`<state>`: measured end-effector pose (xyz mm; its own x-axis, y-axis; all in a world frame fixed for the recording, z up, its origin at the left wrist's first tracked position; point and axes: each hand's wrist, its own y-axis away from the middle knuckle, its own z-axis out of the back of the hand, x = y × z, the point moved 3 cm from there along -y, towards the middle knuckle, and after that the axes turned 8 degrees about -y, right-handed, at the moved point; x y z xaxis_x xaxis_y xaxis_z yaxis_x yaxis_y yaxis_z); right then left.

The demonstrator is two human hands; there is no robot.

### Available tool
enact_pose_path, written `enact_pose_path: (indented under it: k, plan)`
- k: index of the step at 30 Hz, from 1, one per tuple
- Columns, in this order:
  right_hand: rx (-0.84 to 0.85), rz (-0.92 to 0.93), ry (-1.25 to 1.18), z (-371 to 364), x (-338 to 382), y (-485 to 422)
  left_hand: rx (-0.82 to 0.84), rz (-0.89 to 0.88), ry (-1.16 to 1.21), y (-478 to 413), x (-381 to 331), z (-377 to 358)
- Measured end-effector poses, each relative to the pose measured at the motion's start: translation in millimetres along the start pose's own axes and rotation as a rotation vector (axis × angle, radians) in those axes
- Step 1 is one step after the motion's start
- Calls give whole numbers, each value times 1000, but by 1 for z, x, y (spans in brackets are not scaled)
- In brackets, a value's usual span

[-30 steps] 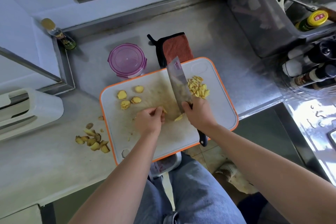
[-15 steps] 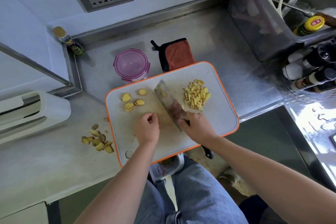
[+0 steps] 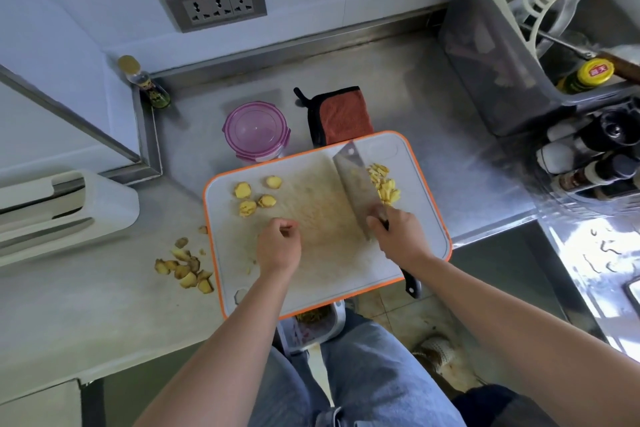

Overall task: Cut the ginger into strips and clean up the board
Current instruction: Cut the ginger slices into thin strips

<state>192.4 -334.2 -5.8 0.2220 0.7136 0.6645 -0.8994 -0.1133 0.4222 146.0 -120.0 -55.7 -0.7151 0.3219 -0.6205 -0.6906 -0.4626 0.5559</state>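
Observation:
A white cutting board with an orange rim lies on the steel counter. Several round ginger slices sit at its upper left. A pile of cut ginger strips lies at the upper right, right beside the cleaver. My right hand grips the cleaver's handle, the blade standing on edge against the strips. My left hand hovers over the board's middle left with fingers curled; nothing shows in it.
Ginger peel scraps lie on the counter left of the board. A purple-lidded container and an orange cloth sit behind it. A small bottle stands in the corner. A utensil bin and bottles are at right.
The cleaver swept right across the board, pushing the cut strips onto the pile at the upper right. My left hand left the cutting spot and drew back, now holding nothing.

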Motion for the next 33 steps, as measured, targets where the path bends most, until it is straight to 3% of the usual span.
enact_pose_path:
  k: [3,6,10,19,28,33]
  plan:
    - [35,5,-95,2,8,-3,-85,-42,-111,8,-11,16]
    - [150,-15,-177,-9,26,-6,-303,-77,-261,12,-17,42]
    - [100,-117,-374,-22,38,-23,-460,-162,-390,0,-25,64]
    - [18,-111,-232,-44,41,-26,-350,-269,-779,-25,-48,59]
    - [9,-99,-197,-44,46,-25,-306,-389,-705,-28,-44,62]
    - [44,-105,-186,-41,48,-25,-293,-454,-290,-14,-47,50]
